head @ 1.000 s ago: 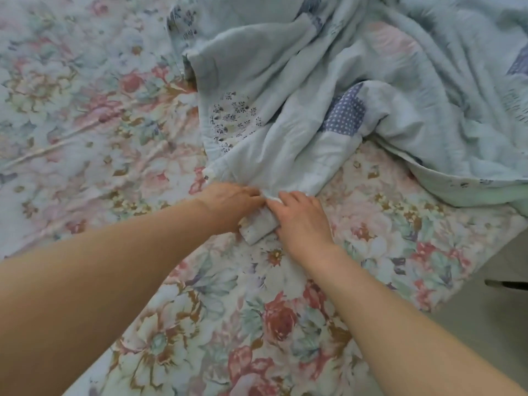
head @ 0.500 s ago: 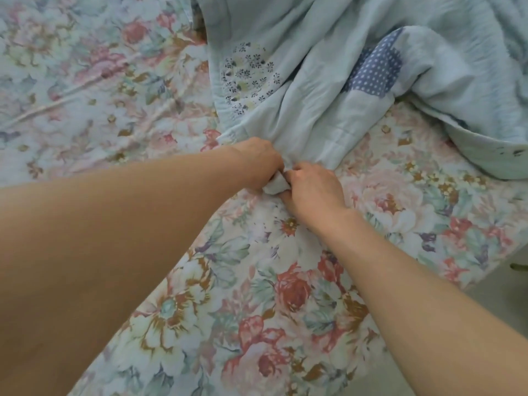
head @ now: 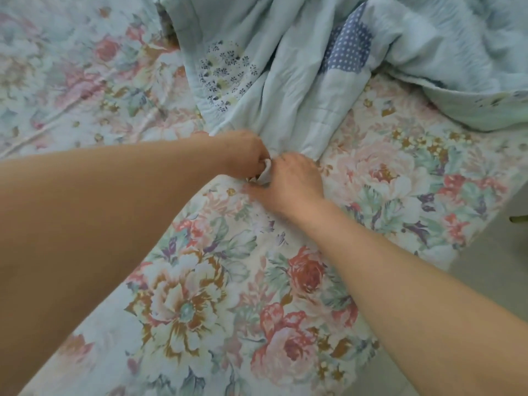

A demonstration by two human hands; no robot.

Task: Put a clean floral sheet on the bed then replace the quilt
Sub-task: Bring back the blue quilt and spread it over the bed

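Quilt point(head: 300, 90), pale blue and padded, lies bunched in loose folds across the far part of the bed, with 1 patch of small dark flowers point(head: 225, 75) on its left fold and 1 blue patch with white dots point(head: 347, 50) toward the right; its pale green underside shows at the far right edge. A narrow corner of the quilt point(head: 264, 174) reaches toward the viewer and ends between 2 hands. Left hand point(head: 245, 155) comes in from the left on a bare forearm, its fingers curled down around the gathered corner, gripping it. Right hand point(head: 294, 184) comes in from the lower right, knuckles up, fingers bent onto the same corner from the other side, pinching it; the 2 hands are just beside each other, almost touching. Under the quilt and both arms lies the floral sheet point(head: 217, 295), spread over the bed, printed with large pink, red and cream blooms with green and brown leaves on a light ground; it shows shallow creases at the upper left. At the right edge the sheet ends at the side of the bed, and beyond it is a strip of plain grey floor point(head: 491, 267)
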